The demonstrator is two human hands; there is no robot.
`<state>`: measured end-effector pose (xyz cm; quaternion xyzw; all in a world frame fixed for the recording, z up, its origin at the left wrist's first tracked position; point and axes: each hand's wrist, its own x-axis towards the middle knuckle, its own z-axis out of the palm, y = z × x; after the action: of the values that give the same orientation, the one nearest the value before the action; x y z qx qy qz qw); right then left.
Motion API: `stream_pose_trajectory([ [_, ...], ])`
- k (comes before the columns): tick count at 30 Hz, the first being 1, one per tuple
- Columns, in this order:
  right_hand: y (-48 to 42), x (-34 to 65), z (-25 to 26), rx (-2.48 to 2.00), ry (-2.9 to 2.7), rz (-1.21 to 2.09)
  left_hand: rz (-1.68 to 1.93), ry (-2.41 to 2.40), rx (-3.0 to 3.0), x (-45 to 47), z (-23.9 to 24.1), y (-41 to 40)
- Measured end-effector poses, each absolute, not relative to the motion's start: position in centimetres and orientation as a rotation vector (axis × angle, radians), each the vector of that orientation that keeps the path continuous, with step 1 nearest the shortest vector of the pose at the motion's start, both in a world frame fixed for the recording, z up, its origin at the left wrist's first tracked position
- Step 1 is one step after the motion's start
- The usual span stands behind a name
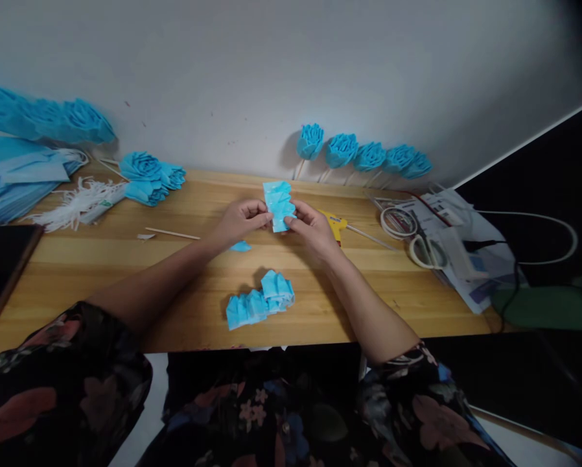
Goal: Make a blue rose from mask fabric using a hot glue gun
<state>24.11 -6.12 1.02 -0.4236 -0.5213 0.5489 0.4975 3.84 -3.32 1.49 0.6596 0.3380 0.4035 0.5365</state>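
As left hand [242, 222] and right hand [314, 229] pinch a strip [278, 202], blue, creased, jagged-edged

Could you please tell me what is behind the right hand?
A yellow glue gun shows partly, with a pale stick at its end; the right hand covers the rest.

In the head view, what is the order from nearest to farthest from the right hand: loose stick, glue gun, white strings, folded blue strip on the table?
1. Glue gun: just right of the right hand.
2. Folded blue strip: below, a little left.
3. Loose stick: left, past the left hand.
4. White strings: far left.
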Motion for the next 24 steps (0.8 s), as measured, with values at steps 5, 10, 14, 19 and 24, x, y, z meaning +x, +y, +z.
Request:
stream_pose_trajectory([
  [5, -6.08, 23.94, 1.22, -1.004, -1.248, 1.317, 0.932, 0.818, 1.568, 3.75, 1.6, -3.32],
  [10, -6.63, 24.05, 1.62, -1.034, -1.252, 1.353, 0.928, 0.82, 1.558, 3.76, 1.67, -3.38],
  [14, -6.74, 23.88, 1.83, -1.044, -1.282, 1.325, 0.932, 0.819, 1.586, 3.82, 1.53, -3.48],
  [19, -6.35, 23.79, 1.5, -1.007, -1.336, 1.329, 0.926, 0.825, 1.605, 3.79, 1.23, -3.46],
  [24, -6.58, 24.05, 1.66, -1.013, -1.293, 1.349, 0.91, 0.821, 1.613, 3.71, 1.32, -3.39],
])
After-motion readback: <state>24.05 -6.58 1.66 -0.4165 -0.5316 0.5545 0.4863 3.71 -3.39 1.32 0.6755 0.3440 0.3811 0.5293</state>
